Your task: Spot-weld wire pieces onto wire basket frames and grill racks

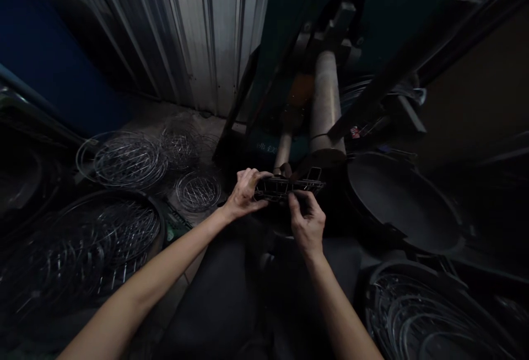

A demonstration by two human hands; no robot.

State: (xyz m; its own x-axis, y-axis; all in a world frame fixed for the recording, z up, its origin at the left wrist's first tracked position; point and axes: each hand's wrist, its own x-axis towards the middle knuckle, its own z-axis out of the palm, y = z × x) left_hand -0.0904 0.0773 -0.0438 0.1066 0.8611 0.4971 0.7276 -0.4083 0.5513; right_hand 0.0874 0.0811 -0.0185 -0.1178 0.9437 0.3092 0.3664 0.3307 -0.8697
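A small wire frame (275,187) with rectangular bends is held up between my two hands, against the lower end of the machine's metal arms. My left hand (247,192) grips its left end, thumb below and fingers above. My right hand (306,214) pinches its lower edge near the middle with thumb and forefinger. Just above the wire frame, the tip of the thin metal arm (284,150) comes down close to it; I cannot tell whether they touch. The thick metal cylinder (326,98) stands behind and to the right.
Round wire grids (128,159) lie stacked on the floor at left, with a smaller grid (198,191) nearer. A black tub (163,219) holds many wire pieces. On the right are a round dark pan (400,200) and a tub of wire rings (430,316). Corrugated metal (198,29) stands behind.
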